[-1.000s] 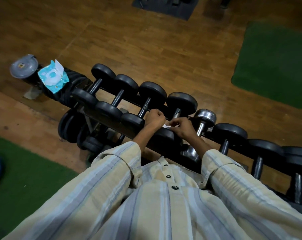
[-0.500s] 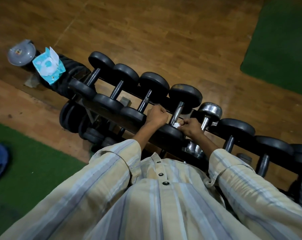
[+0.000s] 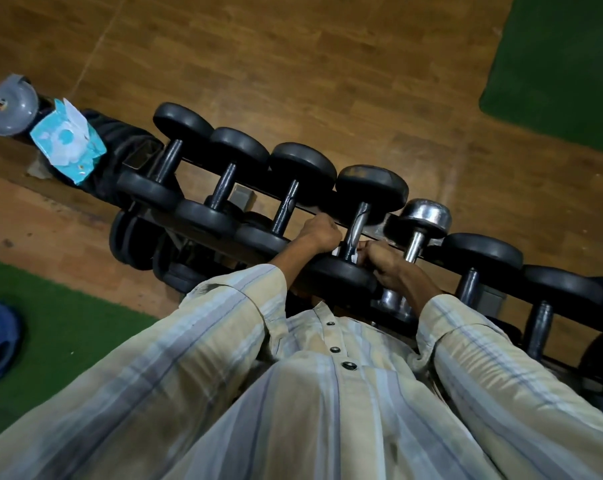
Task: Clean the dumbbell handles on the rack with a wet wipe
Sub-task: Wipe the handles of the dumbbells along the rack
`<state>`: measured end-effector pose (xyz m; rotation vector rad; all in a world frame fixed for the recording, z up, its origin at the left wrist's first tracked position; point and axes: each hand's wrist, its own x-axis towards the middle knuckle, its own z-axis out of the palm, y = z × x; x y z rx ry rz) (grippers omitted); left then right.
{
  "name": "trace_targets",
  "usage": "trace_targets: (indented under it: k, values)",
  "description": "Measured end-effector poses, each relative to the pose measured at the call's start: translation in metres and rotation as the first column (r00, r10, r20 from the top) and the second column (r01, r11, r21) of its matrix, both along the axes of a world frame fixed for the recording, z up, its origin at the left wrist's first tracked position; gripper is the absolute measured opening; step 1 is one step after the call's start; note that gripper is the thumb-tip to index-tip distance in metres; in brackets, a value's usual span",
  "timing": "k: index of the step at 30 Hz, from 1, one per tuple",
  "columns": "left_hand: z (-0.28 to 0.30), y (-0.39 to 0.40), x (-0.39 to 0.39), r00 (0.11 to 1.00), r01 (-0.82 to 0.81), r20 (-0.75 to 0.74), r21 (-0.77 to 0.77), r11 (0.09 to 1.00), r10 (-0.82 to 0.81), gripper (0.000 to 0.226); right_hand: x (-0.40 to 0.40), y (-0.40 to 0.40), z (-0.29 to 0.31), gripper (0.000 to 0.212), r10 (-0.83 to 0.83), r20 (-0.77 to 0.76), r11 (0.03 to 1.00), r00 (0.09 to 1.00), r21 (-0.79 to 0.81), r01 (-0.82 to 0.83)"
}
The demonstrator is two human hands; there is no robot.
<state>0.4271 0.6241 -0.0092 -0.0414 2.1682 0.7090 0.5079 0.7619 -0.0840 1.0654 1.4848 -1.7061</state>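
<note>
Head view: the right hand (image 3: 385,263) has its fingers curled tight, gripping the white wet wipe (image 3: 352,255) round the handle (image 3: 353,233) of the fourth dumbbell on the rack (image 3: 379,216). The left hand (image 3: 319,233) is clenched just left of that handle; whether it holds anything, I cannot tell. Neighbouring dumbbells crowd both sides. The wipes pack (image 3: 66,142) sits at the rack's far left end.

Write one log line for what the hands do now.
right hand: wraps wet wipe around dumbbell handle | left hand: fisted beside it
</note>
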Motion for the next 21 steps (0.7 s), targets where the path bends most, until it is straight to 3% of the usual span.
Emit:
trace_targets:
  k: [3,6,10,12,15,17,21]
  values:
    - [-0.007,0.003,-0.003,0.999,0.042,0.015,-0.025,0.999,-0.042,0.022,-0.004,0.003,0.002,0.028,-0.022,0.063,0.989,0.998,-0.143,0.031]
    - [-0.008,0.006,-0.005,0.998,0.065,0.031,-0.062,0.996,-0.063,0.023,-0.008,0.005,0.009,0.017,-0.106,0.107,0.977,0.989,-0.176,0.124]
    - [-0.011,0.008,-0.006,0.996,0.086,0.013,-0.098,0.991,-0.085,0.017,-0.011,0.004,0.008,0.022,-0.238,0.088,0.95,0.967,-0.185,0.251]
    - [-0.01,0.009,-0.006,0.993,0.12,0.003,-0.119,0.986,-0.12,0.018,-0.012,0.001,0.007,0.021,-0.255,0.099,0.95,0.962,-0.157,0.269]
    - [-0.004,0.008,-0.007,0.982,0.187,0.022,-0.149,0.971,-0.186,0.023,-0.015,0.0,0.015,0.024,-0.18,0.101,0.984,0.979,0.035,0.177]
    - [0.001,0.007,-0.01,0.978,0.208,0.028,-0.159,0.965,-0.206,0.024,-0.016,0.001,0.017,0.022,-0.138,0.039,0.981,0.99,0.145,0.131]
    - [0.01,0.009,-0.007,0.972,0.234,0.032,-0.12,0.965,-0.231,0.028,-0.015,0.005,0.023,0.025,-0.182,-0.102,0.959,0.978,0.203,0.2]
